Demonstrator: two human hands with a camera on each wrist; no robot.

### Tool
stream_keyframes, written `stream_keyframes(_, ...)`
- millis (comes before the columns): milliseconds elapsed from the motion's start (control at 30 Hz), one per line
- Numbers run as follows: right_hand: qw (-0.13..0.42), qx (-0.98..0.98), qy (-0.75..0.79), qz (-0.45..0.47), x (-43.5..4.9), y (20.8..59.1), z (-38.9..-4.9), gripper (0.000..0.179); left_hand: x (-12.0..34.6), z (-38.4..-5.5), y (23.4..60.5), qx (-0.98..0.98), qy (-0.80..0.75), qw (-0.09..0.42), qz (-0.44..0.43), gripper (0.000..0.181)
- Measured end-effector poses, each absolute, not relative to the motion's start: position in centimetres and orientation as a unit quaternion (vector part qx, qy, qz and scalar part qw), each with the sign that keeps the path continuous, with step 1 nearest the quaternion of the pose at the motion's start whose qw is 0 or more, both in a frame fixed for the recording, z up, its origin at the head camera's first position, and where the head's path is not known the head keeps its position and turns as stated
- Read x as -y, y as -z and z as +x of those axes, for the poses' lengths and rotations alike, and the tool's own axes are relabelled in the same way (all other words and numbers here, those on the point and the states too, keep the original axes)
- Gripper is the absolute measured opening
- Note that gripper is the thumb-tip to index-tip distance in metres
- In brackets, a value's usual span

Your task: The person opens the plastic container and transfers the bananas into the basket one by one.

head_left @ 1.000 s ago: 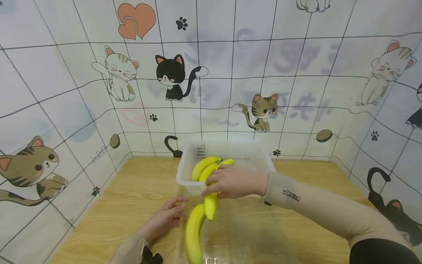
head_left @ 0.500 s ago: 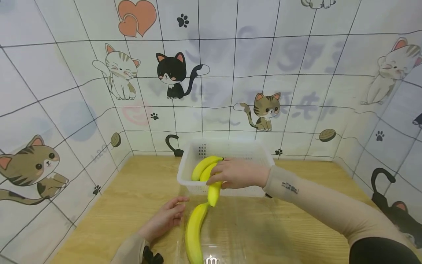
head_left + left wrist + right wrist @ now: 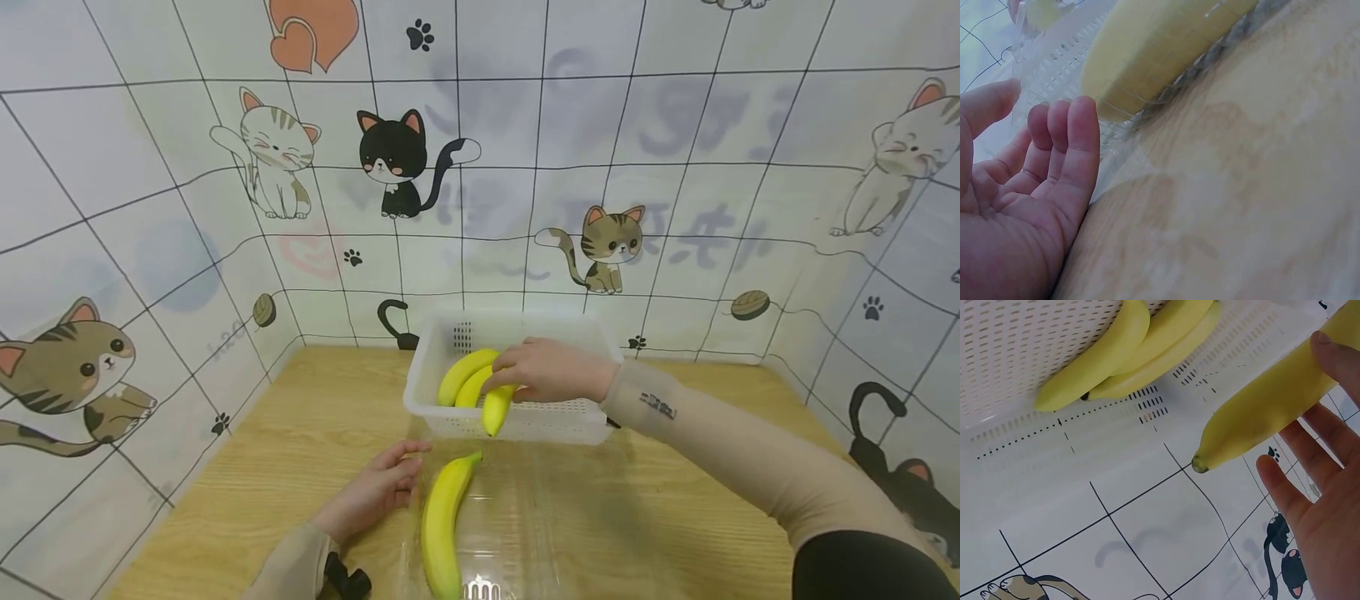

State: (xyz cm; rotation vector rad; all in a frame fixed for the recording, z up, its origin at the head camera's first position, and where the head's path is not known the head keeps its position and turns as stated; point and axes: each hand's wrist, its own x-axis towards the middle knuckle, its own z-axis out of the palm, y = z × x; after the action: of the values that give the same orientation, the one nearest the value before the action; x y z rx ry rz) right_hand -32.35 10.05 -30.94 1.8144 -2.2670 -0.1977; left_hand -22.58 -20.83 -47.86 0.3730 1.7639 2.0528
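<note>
My right hand (image 3: 551, 371) grips a yellow banana (image 3: 497, 410) over the front left of a white perforated basket (image 3: 558, 427). In the right wrist view, thumb and fingers lie on opposite sides of this banana (image 3: 1266, 412), whose tip points toward the basket. More bananas (image 3: 1100, 359) lie together inside the basket. On the table, a single banana (image 3: 442, 525) lies lengthwise in a clear plastic tray (image 3: 517, 525). Beside that tray's left edge rests my left hand (image 3: 371, 492); its fingers (image 3: 1082, 144) are loosely bent and hold nothing.
The wooden table (image 3: 322, 400) meets walls covered in cat-patterned tile print (image 3: 495, 208) at the back and sides. The basket stands near the back wall, with the clear tray in front of it.
My right hand has lifted the banana up and away from the tray, toward the basket. The left hand has stayed in place beside the tray. The head view has tilted slightly downward.
</note>
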Motion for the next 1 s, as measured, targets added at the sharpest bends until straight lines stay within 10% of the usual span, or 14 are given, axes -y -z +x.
stream_keyframes(1000,0.031,0.836,0.045,0.546,-11.2,31.7,-37.0,0.042,20.6,-22.4,47.7,-0.631,-0.739,0.202,0.122,0.046)
